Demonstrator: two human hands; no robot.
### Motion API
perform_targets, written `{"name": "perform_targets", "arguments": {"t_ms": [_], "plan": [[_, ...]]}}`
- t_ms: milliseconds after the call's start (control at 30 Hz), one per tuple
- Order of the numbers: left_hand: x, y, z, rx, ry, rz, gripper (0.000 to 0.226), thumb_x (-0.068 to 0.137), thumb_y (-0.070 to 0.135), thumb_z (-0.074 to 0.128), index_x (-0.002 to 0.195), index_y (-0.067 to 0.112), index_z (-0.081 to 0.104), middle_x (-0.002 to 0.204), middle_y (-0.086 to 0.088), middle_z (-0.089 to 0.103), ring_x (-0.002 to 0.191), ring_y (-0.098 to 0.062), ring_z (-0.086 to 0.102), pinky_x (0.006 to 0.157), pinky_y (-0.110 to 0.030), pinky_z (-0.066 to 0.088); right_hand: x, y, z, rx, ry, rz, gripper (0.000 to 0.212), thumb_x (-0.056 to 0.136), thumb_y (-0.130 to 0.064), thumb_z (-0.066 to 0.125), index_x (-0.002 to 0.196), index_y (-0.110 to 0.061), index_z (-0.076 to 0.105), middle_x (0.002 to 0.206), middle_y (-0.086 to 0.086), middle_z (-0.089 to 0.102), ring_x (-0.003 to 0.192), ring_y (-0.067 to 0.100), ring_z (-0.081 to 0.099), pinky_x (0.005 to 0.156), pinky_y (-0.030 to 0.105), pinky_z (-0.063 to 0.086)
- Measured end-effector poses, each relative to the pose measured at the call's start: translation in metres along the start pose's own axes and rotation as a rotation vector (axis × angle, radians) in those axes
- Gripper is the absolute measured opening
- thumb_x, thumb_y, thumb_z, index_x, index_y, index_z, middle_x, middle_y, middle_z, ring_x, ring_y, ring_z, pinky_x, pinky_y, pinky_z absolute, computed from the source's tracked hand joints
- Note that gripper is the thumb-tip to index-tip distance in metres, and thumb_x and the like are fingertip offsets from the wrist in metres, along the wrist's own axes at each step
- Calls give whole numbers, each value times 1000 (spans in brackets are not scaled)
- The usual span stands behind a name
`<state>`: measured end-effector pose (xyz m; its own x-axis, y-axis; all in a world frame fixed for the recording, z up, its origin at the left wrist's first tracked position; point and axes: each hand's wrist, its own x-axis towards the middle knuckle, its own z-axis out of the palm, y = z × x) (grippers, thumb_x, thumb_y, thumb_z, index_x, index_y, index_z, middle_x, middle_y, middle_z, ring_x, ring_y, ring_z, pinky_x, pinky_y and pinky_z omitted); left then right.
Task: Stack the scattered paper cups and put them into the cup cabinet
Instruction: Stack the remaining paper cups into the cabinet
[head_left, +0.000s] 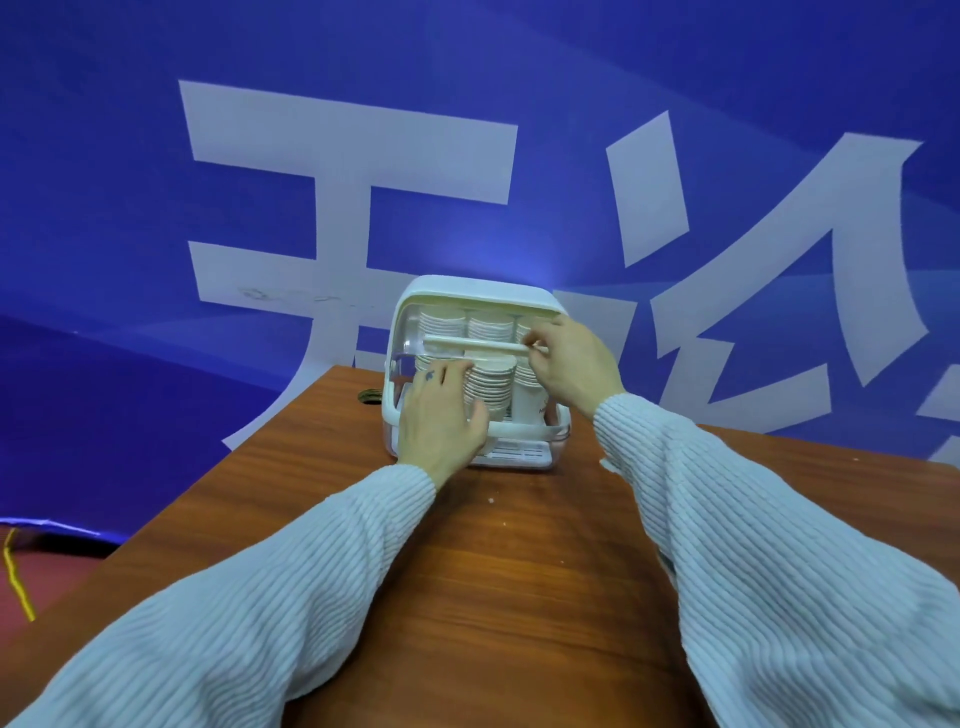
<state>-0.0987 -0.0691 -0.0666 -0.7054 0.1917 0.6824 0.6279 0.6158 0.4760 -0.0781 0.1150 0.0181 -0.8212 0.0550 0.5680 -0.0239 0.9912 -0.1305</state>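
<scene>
A white cup cabinet (524, 457) stands at the far end of the wooden table, its clear lid partly raised. Inside stand stacks of white paper cups (491, 387) side by side. My right hand (571, 358) grips the right end of the lid's white handle bar (470, 344). My left hand (439, 415) reaches into the cabinet's left side, fingers wrapped around the leftmost stack, which it mostly hides.
The brown wooden table (467, 571) runs from me to the cabinet. A round cable hole (370, 396) lies left of the cabinet. A blue banner with large white characters (353, 156) fills the background. A yellow cord (15, 577) lies on the floor at left.
</scene>
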Motion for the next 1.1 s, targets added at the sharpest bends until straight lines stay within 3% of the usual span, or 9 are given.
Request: {"name": "perform_targets", "arguments": {"t_ms": [100, 167, 233, 400, 500, 700, 833, 900, 1100], "plan": [[-8, 1, -9, -31, 164, 60, 20, 88, 19, 61, 108, 16, 64, 102, 4, 61, 97, -16, 52, 89, -38, 48, -20, 0, 5, -15, 57, -1, 26, 102, -29, 51, 119, -27, 70, 123, -1, 64, 113, 25, 59, 81, 40, 53], [-9, 3, -14, -43, 170, 42, 14, 89, 19, 61, 103, 18, 64, 95, 8, 57, 92, -13, 50, 85, -36, 47, -32, -1, 9, -11, 123, 23, 27, 103, -26, 50, 122, -26, 70, 123, -1, 64, 113, 26, 58, 78, 39, 49], [-9, 2, -16, -48, 114, 10, 20, 90, 23, 61, 110, 18, 63, 101, 4, 61, 98, -18, 56, 88, -37, 48, -38, -5, 11, -8, 144, 34, 28, 104, -27, 49, 124, -25, 69, 124, -2, 64, 113, 26, 57, 74, 36, 44], [-1, 2, -21, 43, -326, 24, 58, 95, 43, 59, 150, 30, 43, 142, -2, 48, 125, -24, 52, 100, -43, 47, -24, -11, 3, -15, 87, 72, 25, 105, -28, 49, 121, -24, 69, 126, -1, 64, 114, 26, 57, 77, 35, 42], [2, 0, -14, 201, -362, 72, 63, 95, 52, 53, 153, 35, 39, 136, -4, 48, 124, -26, 50, 101, -42, 46, -18, -13, 0, -37, 78, 73, 24, 104, -27, 49, 118, -25, 69, 123, -2, 66, 113, 26, 59, 78, 37, 48], [2, 0, 5, 359, -423, 3, 77, 91, 65, 47, 157, 30, 27, 152, -14, 38, 138, -33, 40, 112, -51, 34, -14, -12, 0, -28, 53, 73, 22, 101, -24, 50, 114, -24, 68, 122, -1, 66, 110, 27, 59, 80, 40, 51], [-11, 6, 2, 150, -112, 130, 33, 92, 41, 58, 114, 17, 67, 109, -2, 62, 105, -23, 58, 90, -38, 44, -32, -13, 7, -45, 28, 64, 19, 93, -27, 54, 106, -22, 67, 114, 3, 64, 106, 29, 59, 71, 35, 42], [-18, 7, -2, 118, 14, 191, 17, 89, 32, 61, 89, 17, 67, 88, 2, 60, 87, -22, 58, 76, -34, 41, -49, -12, 17, -70, -13, 49, 17, 92, -28, 56, 104, -22, 66, 111, 2, 62, 104, 27, 58, 69, 33, 38], [-19, 11, -13, 75, -27, 77, 15, 92, 30, 58, 85, 18, 65, 86, 4, 61, 87, -18, 53, 75, -35, 42, -80, -14, 27, -71, -113, 60, 28, 97, -26, 54, 121, -25, 67, 124, 1, 60, 113, 27, 57, 81, 40, 53]]}}
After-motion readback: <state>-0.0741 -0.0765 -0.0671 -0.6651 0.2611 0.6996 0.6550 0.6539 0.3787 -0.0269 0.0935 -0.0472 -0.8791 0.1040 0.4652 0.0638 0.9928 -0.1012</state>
